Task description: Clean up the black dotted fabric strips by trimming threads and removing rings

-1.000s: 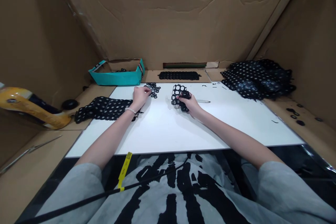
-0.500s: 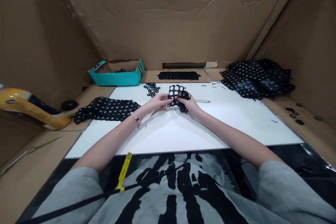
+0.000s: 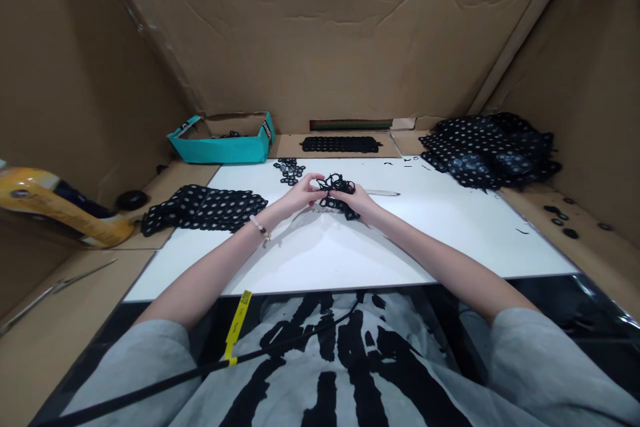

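Over the middle of the white board (image 3: 325,247), a bunched piece of black perforated sheet (image 3: 338,183) is between my two hands. My left hand (image 3: 306,192) pinches its left edge, thumb and fingers bent toward it. My right hand (image 3: 359,201) grips it from the right, the thumb on top, with part of the sheet hanging below the fingers. A pale pen-like tool (image 3: 384,193) with a pointed tip lies just right of my right hand. Beyond my left hand sits a small cluster of black rings (image 3: 290,170).
A larger perforated black sheet (image 3: 205,207) lies at left, a heap of it (image 3: 490,147) at back right, and a strip (image 3: 341,144) at the back. A teal-sided box (image 3: 223,147), a yellow bottle (image 3: 65,203) and tweezers (image 3: 83,275) are on the left. Cardboard walls (image 3: 300,47) enclose the space.
The perforated piece, spread with its holes showing upright before, is now crumpled between my fingers. My right hand has shifted slightly left and my left fingers have lifted a little.
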`<state>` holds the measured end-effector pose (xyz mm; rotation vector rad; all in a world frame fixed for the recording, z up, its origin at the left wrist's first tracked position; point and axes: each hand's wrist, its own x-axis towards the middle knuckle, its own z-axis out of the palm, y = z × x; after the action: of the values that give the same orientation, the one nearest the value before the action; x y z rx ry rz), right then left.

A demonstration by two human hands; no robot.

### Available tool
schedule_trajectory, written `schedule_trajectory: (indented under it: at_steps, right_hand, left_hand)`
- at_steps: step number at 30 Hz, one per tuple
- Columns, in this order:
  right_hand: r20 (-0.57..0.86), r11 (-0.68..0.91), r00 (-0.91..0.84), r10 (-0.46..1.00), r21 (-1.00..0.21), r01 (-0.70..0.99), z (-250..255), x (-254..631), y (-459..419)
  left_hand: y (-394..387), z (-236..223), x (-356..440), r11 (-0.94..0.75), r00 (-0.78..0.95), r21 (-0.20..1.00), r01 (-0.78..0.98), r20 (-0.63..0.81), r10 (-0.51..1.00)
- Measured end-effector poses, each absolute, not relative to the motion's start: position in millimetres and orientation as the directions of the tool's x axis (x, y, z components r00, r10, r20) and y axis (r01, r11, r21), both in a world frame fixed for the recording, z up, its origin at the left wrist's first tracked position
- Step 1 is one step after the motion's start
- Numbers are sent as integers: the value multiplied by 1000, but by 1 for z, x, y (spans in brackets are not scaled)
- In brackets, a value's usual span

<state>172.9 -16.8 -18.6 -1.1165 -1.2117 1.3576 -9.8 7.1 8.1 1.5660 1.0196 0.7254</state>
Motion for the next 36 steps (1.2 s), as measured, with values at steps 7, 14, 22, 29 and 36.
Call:
schedule_trajectory:
  at_steps: [7,14,22,29,36]
  right_hand:
    - [-17,-32,-110,994,-991,-131,-25,169,-14]
    - [-27,-34,-79,997,-995,-95,-26,167,-14]
    - [-220,-209,24,975,-954,-217,-22,175,-12]
    - [-186,-177,15,982,-952,-249,-18,174,-15]
    - [-119,-110,23,993,-961,-256,-23,172,-14]
  left_hand:
    - [15,5,-13,8,398,976,220,-97,912]
    - [36,-1,-19,5,325,971,237,-84,942]
    - [69,0,-64,-1,-78,919,394,35,996]
    - [72,-10,-64,-329,75,555,764,430,900]
    - [28,8,-23,-480,472,645,595,203,858]
